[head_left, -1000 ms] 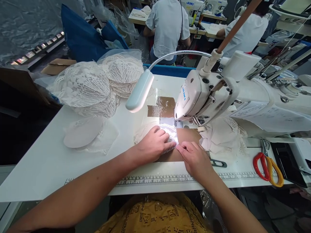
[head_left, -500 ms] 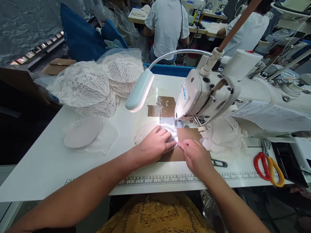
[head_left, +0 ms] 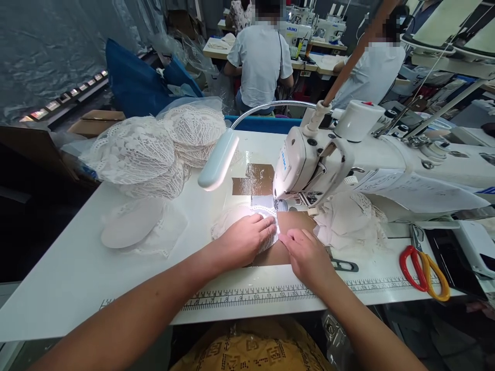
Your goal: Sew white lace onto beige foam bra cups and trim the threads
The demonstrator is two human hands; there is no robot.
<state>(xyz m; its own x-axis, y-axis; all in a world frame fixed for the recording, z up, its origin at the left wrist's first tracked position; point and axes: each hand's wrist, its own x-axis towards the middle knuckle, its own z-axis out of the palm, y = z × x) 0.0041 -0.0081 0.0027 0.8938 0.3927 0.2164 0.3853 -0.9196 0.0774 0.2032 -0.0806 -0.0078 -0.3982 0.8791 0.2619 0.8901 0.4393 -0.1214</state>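
Under the lit needle area of the sewing machine lies a white lace-edged fabric piece, its right end close to the presser foot. My left hand rests on top of this piece, fingers lying flat and slightly bent over it. At the piece's right edge, my right hand is closed, thumb and forefinger pinching the edge. The fingertips of both hands are close together. Part of the piece is hidden beneath my left hand.
Stacked lace pieces stand back left, with an oval pad before them. A lamp arches overhead. Gathered fabric, a dark thread snipper and scissors lie right. Co-workers sit beyond.
The camera view has tilted up, so the scene sits lower. My left hand's thumb has drawn back from my right fingertips; the right hand still pinches the edge.
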